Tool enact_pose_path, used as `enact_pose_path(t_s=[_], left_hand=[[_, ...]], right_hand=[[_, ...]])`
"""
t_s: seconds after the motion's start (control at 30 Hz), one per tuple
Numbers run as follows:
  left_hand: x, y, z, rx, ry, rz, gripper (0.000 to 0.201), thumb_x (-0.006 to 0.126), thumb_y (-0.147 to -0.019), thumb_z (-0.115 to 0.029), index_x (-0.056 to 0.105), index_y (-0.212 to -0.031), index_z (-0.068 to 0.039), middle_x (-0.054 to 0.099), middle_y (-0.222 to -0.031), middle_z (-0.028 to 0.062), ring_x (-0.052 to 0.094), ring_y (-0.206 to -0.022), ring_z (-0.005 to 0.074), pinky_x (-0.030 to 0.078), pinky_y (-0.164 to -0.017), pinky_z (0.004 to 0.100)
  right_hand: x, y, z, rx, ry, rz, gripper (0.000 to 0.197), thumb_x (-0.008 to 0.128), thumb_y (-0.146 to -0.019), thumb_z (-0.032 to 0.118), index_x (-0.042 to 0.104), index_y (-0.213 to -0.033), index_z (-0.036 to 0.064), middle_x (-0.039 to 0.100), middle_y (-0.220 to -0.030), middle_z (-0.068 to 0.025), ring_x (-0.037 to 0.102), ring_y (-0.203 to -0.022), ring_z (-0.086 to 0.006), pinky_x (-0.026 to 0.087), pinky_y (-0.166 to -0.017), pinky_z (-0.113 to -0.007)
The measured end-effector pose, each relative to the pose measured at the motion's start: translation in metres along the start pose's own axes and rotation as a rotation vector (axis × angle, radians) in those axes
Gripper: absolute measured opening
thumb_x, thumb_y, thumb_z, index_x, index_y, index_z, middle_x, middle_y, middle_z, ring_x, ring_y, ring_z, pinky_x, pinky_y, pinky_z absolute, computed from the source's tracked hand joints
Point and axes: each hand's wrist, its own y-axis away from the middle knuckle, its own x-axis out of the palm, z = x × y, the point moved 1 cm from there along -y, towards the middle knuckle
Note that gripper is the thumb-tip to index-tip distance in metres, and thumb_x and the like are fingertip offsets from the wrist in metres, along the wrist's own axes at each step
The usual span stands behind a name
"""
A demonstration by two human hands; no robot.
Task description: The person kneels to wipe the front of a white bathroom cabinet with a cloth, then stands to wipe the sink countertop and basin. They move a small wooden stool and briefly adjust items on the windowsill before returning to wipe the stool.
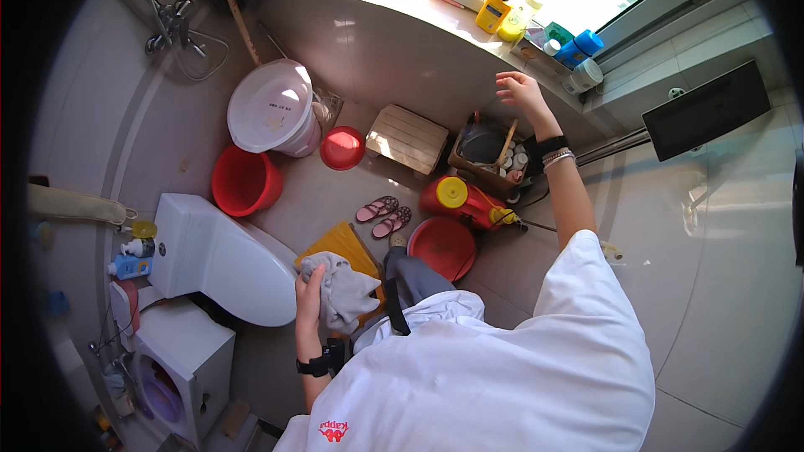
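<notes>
My left hand (pixel 308 295) grips a crumpled grey cloth (pixel 339 291) low in front of me, above a yellow board-like surface (pixel 339 243). My right arm reaches far forward, and my right hand (pixel 523 94) hangs in the air below the window sill (pixel 431 10), fingers stretched and nothing visible in them. Closest to that hand on the sill are a white jar (pixel 584 75) and a blue bottle (pixel 579 48). Farther left along it stand a pale yellow bottle (pixel 517 22) and a yellow pump bottle (pixel 494 10) with a blue top.
Along the far wall stand a white bucket (pixel 268 105), a wooden stool (pixel 408 138) and a box of bottles (pixel 486 151). A red bucket (pixel 245 182), red basin (pixel 442 249), red sprayer tank (pixel 469 203) and sandals (pixel 383 216) are on the floor. Left are a toilet (pixel 234 259) and washing machine (pixel 188 351).
</notes>
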Motion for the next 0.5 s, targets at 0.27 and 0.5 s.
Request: enact_pose_path(t_s=[0.27,0.5], left_hand=[[0.026,-0.015,-0.007,-0.055,0.051,-0.015,0.038,0.059,-0.089,-0.027,0.059,-0.112,0.004,0.062,-0.108,0.0083,0.057,-0.098,0.0162,0.044,-0.089,0.0289],[0.038,-0.033,-0.003,-0.080,0.033,-0.010,0.039,0.059,-0.090,-0.026,0.058,-0.113,0.005,0.061,-0.109,0.0088,0.057,-0.100,0.0170,0.043,-0.090,0.0294]], right_hand=[[-0.029,-0.154,0.048,-0.141,0.306,-0.353,0.024,0.058,-0.084,0.018,0.069,-0.102,0.0061,0.069,-0.093,-0.0128,0.068,-0.083,-0.0201,0.053,-0.074,-0.031],[-0.040,-0.236,0.094,-0.205,0.630,-0.579,0.033,0.061,-0.082,0.023,0.064,-0.113,0.0122,0.066,-0.111,-0.0145,0.062,-0.105,-0.0299,0.048,-0.090,-0.036]])
